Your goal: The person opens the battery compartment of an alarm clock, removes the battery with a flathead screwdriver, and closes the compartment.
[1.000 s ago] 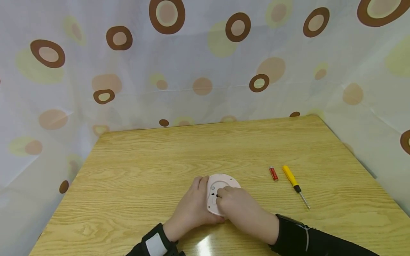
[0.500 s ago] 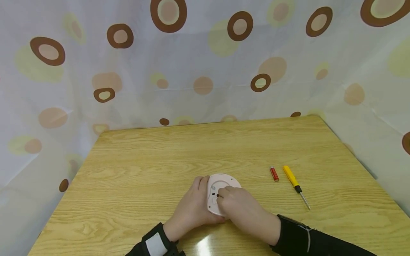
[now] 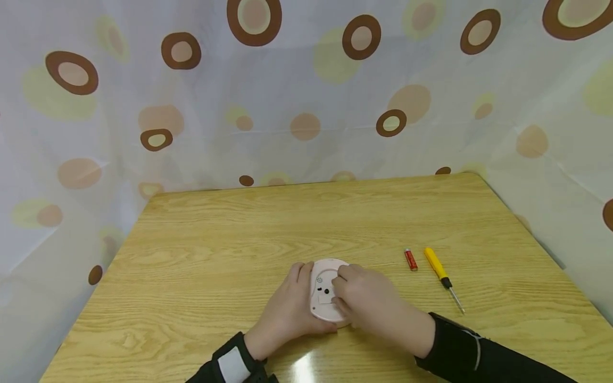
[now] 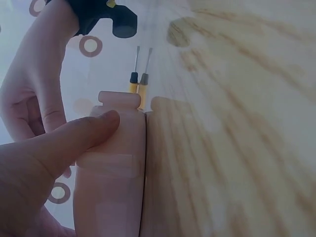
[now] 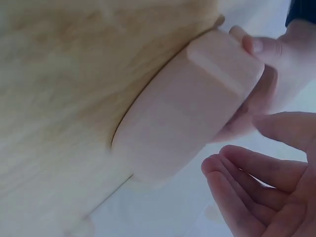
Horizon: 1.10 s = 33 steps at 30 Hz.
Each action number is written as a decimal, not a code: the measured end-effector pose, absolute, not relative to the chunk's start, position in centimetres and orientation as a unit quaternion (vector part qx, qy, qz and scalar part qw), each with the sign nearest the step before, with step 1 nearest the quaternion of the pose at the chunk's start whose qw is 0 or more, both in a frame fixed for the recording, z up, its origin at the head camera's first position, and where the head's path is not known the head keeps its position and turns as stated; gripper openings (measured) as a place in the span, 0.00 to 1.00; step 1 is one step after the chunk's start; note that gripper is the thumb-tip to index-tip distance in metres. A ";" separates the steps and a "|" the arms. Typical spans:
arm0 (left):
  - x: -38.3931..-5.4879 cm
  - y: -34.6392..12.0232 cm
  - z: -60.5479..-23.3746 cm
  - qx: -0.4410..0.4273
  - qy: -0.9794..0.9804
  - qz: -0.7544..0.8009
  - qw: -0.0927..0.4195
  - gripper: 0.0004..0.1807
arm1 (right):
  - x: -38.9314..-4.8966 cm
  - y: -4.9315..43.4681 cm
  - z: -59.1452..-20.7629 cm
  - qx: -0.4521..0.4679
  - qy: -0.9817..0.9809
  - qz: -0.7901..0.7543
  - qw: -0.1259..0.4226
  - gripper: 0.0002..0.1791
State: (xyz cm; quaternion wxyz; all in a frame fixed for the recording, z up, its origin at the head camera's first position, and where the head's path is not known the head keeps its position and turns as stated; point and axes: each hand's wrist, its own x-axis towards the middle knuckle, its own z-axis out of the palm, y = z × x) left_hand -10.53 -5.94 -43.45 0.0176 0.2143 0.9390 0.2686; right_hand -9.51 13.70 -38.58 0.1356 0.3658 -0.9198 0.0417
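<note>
A pale pink, rounded device with speaker holes and a black knob on its upturned back lies on the wooden table. My left hand grips its left side, the thumb pressed along the near edge in the left wrist view. Over the device's right part is my right hand, which hides that area in the head view. From the right wrist, the right fingers look loosely bent, thumb and fingertips apart, with nothing between them. They appear just off the device's surface.
A red battery lies to the right of the device. Beside it is a screwdriver with a yellow handle, its metal tip towards the near right. Behind the table hangs a patterned curtain.
My right hand has shifted a little to the right, away from the black knob, uncovering it and more of the device's back. The left hand and the device stay in place.
</note>
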 end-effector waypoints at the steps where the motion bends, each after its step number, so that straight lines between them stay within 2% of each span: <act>1: -10.5 -6.0 -43.5 0.214 0.939 0.269 0.018 0.70 | -9.6 13.9 -38.4 0.361 -0.922 0.042 0.133 0.12; 10: -10.5 -6.0 -43.6 0.214 0.939 0.269 0.018 0.71 | -9.9 15.7 -38.4 0.336 -0.934 0.046 0.110 0.22; 21: -10.5 -6.1 -43.5 0.224 0.938 0.265 0.010 0.71 | -9.9 17.0 -39.6 0.272 -0.959 0.071 0.033 0.37; 25: -10.5 -6.1 -43.6 0.223 0.938 0.267 0.010 0.71 | -9.9 17.2 -39.7 0.264 -0.959 0.098 0.006 0.40; 33: -10.5 -6.4 -43.7 0.224 0.934 0.279 0.017 0.72 | -10.2 17.4 -39.9 0.255 -0.960 0.119 -0.009 0.45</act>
